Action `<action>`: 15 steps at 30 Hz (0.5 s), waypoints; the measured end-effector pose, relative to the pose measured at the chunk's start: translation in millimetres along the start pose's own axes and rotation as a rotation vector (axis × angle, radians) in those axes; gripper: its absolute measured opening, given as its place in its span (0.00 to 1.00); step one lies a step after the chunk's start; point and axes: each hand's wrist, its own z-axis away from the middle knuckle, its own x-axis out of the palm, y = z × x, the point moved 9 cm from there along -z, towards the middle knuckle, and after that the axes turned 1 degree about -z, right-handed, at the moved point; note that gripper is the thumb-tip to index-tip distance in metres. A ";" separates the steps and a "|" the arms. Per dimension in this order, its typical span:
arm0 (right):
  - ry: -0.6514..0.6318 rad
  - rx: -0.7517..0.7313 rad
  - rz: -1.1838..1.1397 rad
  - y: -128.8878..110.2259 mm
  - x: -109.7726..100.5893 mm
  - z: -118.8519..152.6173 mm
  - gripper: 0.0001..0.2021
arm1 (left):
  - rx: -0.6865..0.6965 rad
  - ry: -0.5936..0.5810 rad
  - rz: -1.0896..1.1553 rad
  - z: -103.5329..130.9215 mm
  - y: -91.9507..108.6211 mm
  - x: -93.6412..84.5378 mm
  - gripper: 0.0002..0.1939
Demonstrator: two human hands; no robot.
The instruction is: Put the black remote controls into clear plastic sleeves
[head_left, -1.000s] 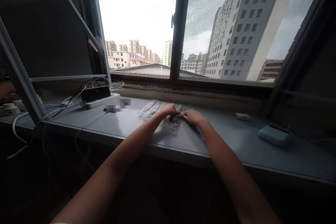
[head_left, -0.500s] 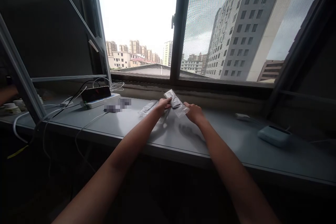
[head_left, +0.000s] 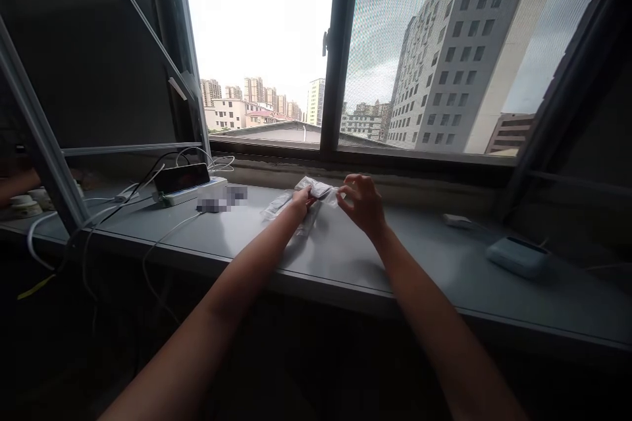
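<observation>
My left hand [head_left: 301, 201] is closed around a small clear plastic bag [head_left: 311, 184] with white and dark contents I cannot make out. It holds the bag just above the table, near the window side. My right hand [head_left: 363, 204] has its fingers curled in a pinch at the bag's loose right end. More clear plastic packets [head_left: 274, 206] lie on the grey table [head_left: 355, 256], beside and beneath my left hand, partly covered by it.
At the left, a phone [head_left: 182, 177] leans on a white power strip [head_left: 197, 192] among cables. A metal frame post [head_left: 44, 138] rises there, with another person's arm [head_left: 20, 185] behind. A light-blue box [head_left: 517, 256] and a white plug [head_left: 457, 220] sit on the right.
The bag in my left hand has shifted left and lower and lies flatter. My right hand has lifted and turned, its fingers now curled at the bag's end.
</observation>
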 end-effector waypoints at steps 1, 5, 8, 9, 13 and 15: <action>-0.016 -0.019 0.002 -2.0 1.1 0.1 0.10 | 0.009 -0.010 0.007 0.7 0.5 0.4 0.05; -0.100 -0.009 0.001 -3.5 5.6 0.3 0.11 | 0.022 -0.014 0.046 1.0 2.6 -0.2 0.09; -0.115 0.075 0.013 3.8 6.1 0.4 0.14 | 0.009 0.029 0.054 -0.6 3.4 -3.4 0.09; -0.115 0.085 0.013 5.0 6.5 0.5 0.14 | 0.006 0.039 0.055 -1.0 3.5 -4.2 0.09; -0.124 0.027 0.005 1.0 9.6 1.3 0.14 | 0.022 0.030 0.071 0.2 3.7 -4.5 0.08; -0.130 -0.003 0.010 -1.9 10.7 1.7 0.15 | 0.051 -0.008 0.074 2.6 4.8 -1.9 0.07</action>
